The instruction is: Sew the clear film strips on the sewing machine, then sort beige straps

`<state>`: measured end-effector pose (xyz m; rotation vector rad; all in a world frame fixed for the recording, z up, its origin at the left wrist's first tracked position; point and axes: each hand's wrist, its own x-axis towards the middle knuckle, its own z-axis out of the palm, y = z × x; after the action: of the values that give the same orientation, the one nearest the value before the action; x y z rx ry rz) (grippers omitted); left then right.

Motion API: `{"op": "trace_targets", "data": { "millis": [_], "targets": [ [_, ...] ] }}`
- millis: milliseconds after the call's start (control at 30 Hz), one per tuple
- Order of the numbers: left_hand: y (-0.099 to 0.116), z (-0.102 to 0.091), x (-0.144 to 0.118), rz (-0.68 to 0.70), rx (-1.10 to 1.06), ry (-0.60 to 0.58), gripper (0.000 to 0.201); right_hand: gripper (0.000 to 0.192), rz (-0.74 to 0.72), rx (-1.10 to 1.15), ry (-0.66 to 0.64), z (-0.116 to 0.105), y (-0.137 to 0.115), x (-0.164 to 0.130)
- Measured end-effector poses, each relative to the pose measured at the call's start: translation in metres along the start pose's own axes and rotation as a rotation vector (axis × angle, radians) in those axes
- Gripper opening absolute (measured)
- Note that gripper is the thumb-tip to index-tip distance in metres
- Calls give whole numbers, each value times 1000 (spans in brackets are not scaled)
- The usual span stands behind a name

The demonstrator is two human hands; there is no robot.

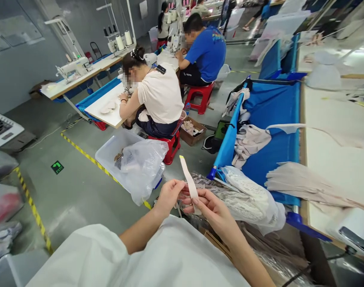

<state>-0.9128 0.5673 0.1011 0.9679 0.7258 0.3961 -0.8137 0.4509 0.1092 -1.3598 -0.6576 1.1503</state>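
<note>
A narrow pale pink fabric strip (188, 175) with a yellow tip stands up in front of me, slightly tilted. My right hand (210, 205) holds its lower part, thumb on top and fingers beneath. Close against the strip's left edge, my left hand (170, 195) has thumb and forefinger pinched together; whether they grip the strip's edge is hard to see. Just beyond my right hand lies a clear plastic bag of white lacy material (250, 197).
A white sewing table (334, 151) with pale fabric pieces (301, 179) is at right, a blue cloth trough (277, 107) beside it. A plastic bin (110, 147) stands ahead left. Two people sit at sewing machines on red stools (200, 95). A cardboard box (192, 135) holds scraps.
</note>
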Motion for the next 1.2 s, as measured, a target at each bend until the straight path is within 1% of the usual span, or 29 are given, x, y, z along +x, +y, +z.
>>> {"op": "trace_targets", "data": {
  "millis": [100,133,167,300,400,533,733,933,1200],
  "targets": [
    [-4,-6,-6,-47,-33,-116,55,46,-15,8,-53,4,3,6],
    [-6,-7,-7,-39,-52,-129,54,45,-17,7,-70,6,4,8],
    [-6,-7,-8,-21,-74,-116,53,46,-16,5,-82,7,5,9],
    [-3,-11,-5,46,-183,-5,48,48,10,-19,-99,6,11,11],
    [3,-17,2,65,-254,30,47,49,41,-48,-97,3,16,9],
    [7,-23,10,110,-278,27,49,54,55,-92,-48,-2,23,6],
    [7,-22,18,130,-274,10,59,59,59,-151,33,-6,26,3],
    [5,-19,24,121,-270,10,62,60,59,-155,59,-9,25,3],
    [4,-19,31,101,-255,17,59,59,44,-163,81,-11,25,3]
  ]
}}
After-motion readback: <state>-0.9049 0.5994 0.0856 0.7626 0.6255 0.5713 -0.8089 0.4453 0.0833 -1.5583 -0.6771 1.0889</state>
